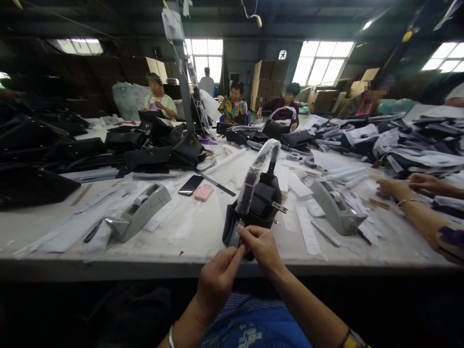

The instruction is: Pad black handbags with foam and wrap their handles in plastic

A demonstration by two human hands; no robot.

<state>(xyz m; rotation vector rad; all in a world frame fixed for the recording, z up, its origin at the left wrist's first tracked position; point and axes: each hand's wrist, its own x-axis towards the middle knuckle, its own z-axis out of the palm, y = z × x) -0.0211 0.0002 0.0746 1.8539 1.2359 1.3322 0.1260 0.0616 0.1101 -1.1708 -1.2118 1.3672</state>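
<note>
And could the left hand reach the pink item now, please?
Probably yes: nothing upright stands between the left hand and the pink item, though that hand is busy at the black handbag.

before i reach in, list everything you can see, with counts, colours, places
Long flat table: 1, white, foreground
Boxy handbag, handle film-wrapped: 1, black, table's near middle
Angular tape dispensers: 2, grey, either side of handbag
Flat smartphone: 1, black, left of handbag
Small rectangular packet: 1, pink, beside smartphone
Piled handbags: many, black, left and far side
Thin strips and sheets: many, white, across table
Cardboard boxes: several, brown, back
Metal pole: 1, grey, left of centre
Paned windows: at least four, white, back
Co-workers: at least five, mixed clothing, beyond table
Co-worker's bare hands: 2, right
Left hand: 1, bare, before handbag, grip partly hidden
Right hand: 1, bare, fingers on film-wrapped strip
</note>
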